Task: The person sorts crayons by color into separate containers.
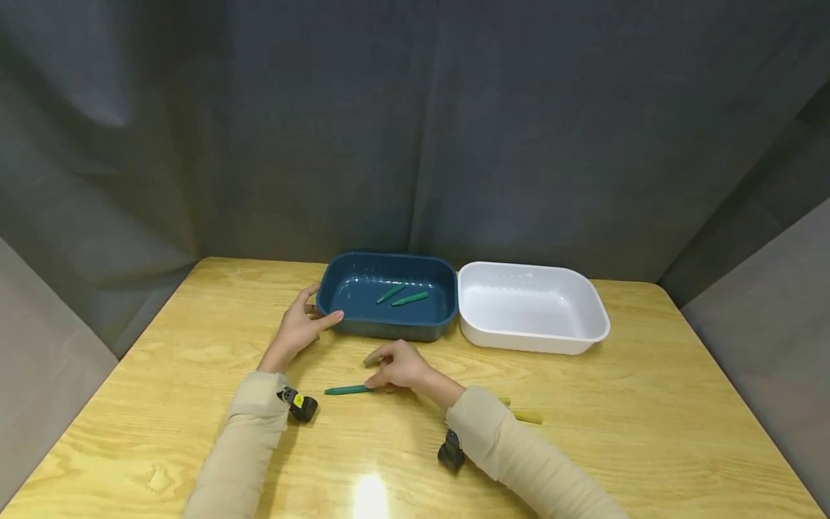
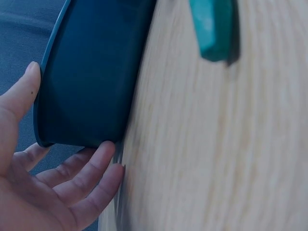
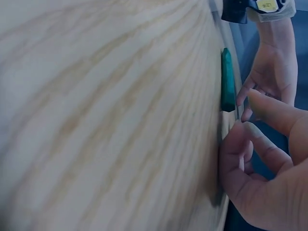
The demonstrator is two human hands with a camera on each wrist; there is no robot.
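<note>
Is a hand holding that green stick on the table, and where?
The right hand touches the green stick at its right end; whether its fingers pinch it cannot be told. The left hand steadies the blue bin's corner.

Both arms reach forward in light tan sleeves, each with a small black camera strapped at the wrist. The left hand (image 1: pixel 300 328) sits at about 11 o'clock, fingers straight and spread, thumb sticking up. The right hand (image 1: pixel 397 366) sits at about 12 o'clock, low down, with its fingers bent and fingertips (image 3: pixel 250 129) pointing left.
</note>
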